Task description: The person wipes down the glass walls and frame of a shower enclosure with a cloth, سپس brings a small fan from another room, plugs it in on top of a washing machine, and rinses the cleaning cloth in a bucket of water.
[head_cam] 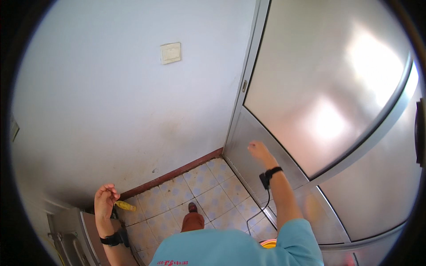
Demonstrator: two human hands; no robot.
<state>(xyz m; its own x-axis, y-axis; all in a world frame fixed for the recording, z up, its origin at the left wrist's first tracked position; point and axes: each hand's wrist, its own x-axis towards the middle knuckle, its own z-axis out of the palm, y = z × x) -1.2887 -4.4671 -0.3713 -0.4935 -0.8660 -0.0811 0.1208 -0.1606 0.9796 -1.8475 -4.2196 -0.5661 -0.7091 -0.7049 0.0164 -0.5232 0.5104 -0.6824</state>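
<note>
My right hand (261, 153) is slightly blurred, its fingers curled together with nothing visible in them. It hovers before the lower metal panel (237, 149) of a sliding door with frosted panes (299, 73). No contact with the door can be made out. At the lower left my left hand (106, 202) is raised, palm turned inward, its loosely bent fingers apart and holding nothing. Behind that hand stands a cabinet (91, 232) with a brownish side, near the white wall (126, 99). Each wrist wears a black strap; a cable hangs from the right one.
A yellow bottle or packet (126, 205) lies on the tiled floor (173, 196) beside the dark red baseboard (173, 176). A metal sink (70, 247) is at the lower left. A light switch (171, 53) sits on the wall. Colourful round rims (269, 243) show by my right side.
</note>
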